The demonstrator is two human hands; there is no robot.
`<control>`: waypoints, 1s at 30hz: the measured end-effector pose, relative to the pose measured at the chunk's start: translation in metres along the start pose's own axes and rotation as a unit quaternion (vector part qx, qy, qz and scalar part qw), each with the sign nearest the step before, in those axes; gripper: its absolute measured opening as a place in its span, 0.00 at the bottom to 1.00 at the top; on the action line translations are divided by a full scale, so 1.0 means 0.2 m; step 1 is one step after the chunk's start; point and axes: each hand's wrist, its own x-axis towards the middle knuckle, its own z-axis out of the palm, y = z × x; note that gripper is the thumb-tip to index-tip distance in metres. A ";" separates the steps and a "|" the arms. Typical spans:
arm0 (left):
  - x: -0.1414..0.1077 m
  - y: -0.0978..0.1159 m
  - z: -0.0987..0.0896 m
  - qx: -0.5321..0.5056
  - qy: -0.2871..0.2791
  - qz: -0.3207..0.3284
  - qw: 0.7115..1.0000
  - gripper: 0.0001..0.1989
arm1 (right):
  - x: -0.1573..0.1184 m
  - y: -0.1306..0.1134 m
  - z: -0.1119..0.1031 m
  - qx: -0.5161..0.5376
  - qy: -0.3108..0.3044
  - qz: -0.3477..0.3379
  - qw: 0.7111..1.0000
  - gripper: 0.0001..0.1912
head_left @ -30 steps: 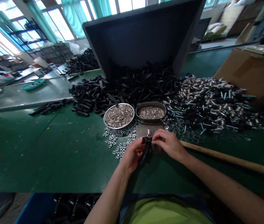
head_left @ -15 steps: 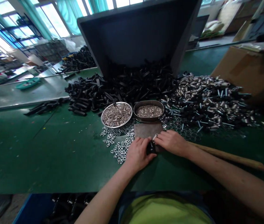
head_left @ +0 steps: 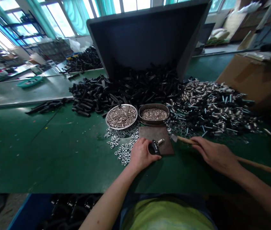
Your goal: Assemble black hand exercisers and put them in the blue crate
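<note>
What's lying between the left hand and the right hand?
In the head view, left to right: the black part, a metal spring, bare metal plate, then the front end of the hammer the right hand holds.

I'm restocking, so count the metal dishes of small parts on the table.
2: a round dish beyond the left hand, and an oval dish to its right, beyond the flat plate. Any under the heaped black parts would be hidden.
</note>
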 end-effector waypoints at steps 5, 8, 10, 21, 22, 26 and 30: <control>0.00 0.00 0.01 -0.003 0.004 0.000 1.000 0.28 | 0.09 -0.25 -0.05 0.119 0.048 -0.052 0.990 0.21; 0.00 0.00 0.01 -0.004 0.004 0.003 1.000 0.28 | 0.11 -0.30 -0.04 0.085 -0.011 -0.083 0.993 0.19; 0.00 -0.01 0.01 -0.005 0.005 0.003 1.000 0.28 | 0.12 -0.31 -0.07 0.107 0.000 -0.075 0.991 0.19; 0.00 0.00 0.01 0.003 0.011 -0.003 1.000 0.28 | 0.00 -0.20 0.09 0.019 0.027 -0.034 0.999 0.19; 0.00 0.00 0.01 0.003 0.015 -0.006 1.000 0.28 | -0.03 -0.15 0.11 -0.005 0.049 -0.035 0.998 0.19; -0.01 0.01 0.02 -0.070 0.053 -0.064 0.994 0.28 | -0.17 0.02 0.15 -0.119 0.082 -0.059 0.988 0.19; -0.03 0.07 0.03 -0.240 0.096 -0.132 0.957 0.30 | -0.13 -0.02 0.18 -0.088 0.128 -0.056 0.986 0.19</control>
